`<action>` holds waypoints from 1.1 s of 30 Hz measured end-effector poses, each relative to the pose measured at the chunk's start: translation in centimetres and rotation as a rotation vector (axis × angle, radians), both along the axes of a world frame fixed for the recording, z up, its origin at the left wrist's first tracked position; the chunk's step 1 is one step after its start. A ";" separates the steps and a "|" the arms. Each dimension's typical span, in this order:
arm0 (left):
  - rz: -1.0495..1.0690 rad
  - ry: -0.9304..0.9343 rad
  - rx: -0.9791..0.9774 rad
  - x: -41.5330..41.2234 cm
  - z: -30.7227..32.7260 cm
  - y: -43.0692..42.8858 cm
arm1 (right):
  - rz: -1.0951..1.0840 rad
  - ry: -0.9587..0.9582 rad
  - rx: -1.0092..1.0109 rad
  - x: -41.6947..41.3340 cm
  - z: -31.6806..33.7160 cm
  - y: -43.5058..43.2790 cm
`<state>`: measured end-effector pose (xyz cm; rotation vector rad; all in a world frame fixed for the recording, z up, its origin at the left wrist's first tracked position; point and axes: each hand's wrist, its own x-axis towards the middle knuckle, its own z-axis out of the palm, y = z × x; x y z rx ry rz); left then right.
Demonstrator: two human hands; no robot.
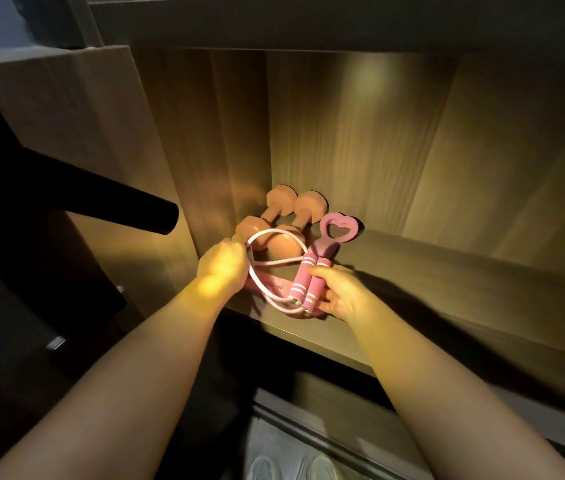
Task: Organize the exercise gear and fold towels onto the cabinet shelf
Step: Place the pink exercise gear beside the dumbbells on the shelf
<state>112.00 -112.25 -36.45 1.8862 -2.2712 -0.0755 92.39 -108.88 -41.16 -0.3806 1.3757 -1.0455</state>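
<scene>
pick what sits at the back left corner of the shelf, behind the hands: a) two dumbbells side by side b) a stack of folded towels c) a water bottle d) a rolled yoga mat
a: two dumbbells lie side by side in the back left corner of the shelf, behind the left hand gripping the rope and the right hand on the jump rope handles.

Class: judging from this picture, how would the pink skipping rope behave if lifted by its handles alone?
The skipping rope cord lies in loose loops, so it would probably flop and dangle. Its two handles look foam-padded, likely easy to hold. It seems light; the right hand steadies both handles.
</scene>
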 end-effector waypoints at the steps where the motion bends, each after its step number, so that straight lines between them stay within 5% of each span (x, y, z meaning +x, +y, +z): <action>1: 0.010 -0.022 -0.009 0.0 0.0 -0.2 | 0.001 -0.008 0.010 0.1 0.1 -0.1; 11: 0.086 -0.320 -0.037 -0.1 0.9 -2.1 | 0.001 0.015 0.040 2.6 0.4 -1.5; 17: 0.087 -0.422 0.035 0.3 0.4 -2.4 | -0.009 0.197 -0.004 3.2 0.4 -1.9; 26: -0.004 -0.534 -0.050 0.8 0.0 -1.4 | 0.368 1.180 -0.532 3.0 -2.1 1.6; 33: -0.085 -0.484 -0.135 0.7 -0.2 0.4 | 0.648 1.443 -0.581 1.9 -3.0 2.2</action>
